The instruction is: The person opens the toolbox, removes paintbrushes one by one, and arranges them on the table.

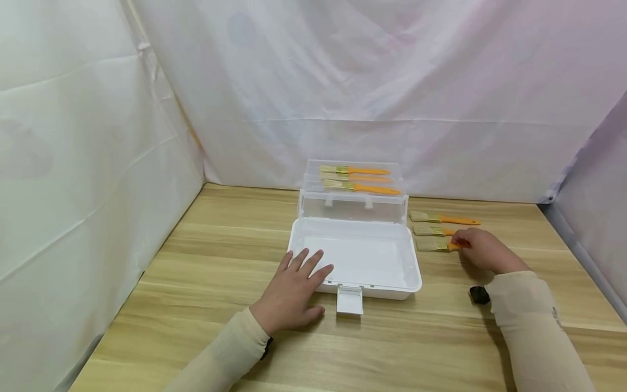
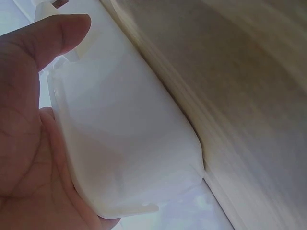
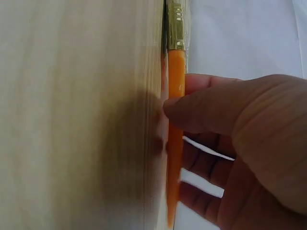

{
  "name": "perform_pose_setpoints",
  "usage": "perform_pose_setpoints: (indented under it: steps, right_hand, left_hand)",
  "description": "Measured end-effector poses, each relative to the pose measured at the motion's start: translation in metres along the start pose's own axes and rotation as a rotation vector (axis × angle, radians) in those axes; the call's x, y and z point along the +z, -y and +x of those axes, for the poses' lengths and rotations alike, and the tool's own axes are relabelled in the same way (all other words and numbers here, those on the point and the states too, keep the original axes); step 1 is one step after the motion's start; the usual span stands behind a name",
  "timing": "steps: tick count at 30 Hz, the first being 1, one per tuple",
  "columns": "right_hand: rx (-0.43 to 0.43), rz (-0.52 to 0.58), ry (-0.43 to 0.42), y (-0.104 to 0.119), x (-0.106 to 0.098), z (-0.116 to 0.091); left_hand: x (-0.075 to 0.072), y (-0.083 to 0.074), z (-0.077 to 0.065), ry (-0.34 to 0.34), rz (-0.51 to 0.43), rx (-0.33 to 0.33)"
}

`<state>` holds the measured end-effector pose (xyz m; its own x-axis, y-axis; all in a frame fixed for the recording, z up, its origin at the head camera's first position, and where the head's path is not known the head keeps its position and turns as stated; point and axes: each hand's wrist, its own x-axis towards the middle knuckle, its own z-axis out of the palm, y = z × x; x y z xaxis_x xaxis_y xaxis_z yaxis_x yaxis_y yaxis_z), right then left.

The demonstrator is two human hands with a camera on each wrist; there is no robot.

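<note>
From where I stand, the white box [image 1: 360,256] sits on the counter [image 1: 220,256] between the two hands, its inside bare. The left hand [image 1: 289,296] lies over the corner nearest it, fingers spread across the rim and thumb held apart down by the front wall, just short of the hanging latch [image 1: 350,299]. My guess is that this light touch keeps the box from sliding.

Over on the other side, the right hand [image 1: 482,250] pinches the orange handle of the closest brush [image 1: 442,246] between thumb and fingers; gripped there, the bristles point clear of the hand, towards the box. Just beyond those fingers lie a middle brush [image 1: 436,231] and a far brush [image 1: 446,219], side by side, handles on the right hand's side, probably so each is easy to pick up.

Ahead of both hands, behind the box's main well, the raised clear section [image 1: 352,208] carries three more brushes [image 1: 367,189], laid the same way round, apparently for neatness.
</note>
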<state>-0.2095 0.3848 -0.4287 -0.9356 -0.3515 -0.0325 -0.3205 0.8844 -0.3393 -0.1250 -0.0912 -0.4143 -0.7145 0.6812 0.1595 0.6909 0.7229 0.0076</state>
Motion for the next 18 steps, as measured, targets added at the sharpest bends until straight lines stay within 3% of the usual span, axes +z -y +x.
perform_pose_setpoints:
  steps: [9, 18]
  right_hand:
    - [0.049, 0.037, 0.054, 0.002, -0.003, -0.003]
    - [0.14, 0.095, 0.035, 0.012, -0.01, -0.007]
  left_hand:
    - [-0.002, -0.001, 0.001, 0.015, -0.003, 0.005]
    - [-0.001, 0.0, -0.001, 0.019, 0.007, 0.004]
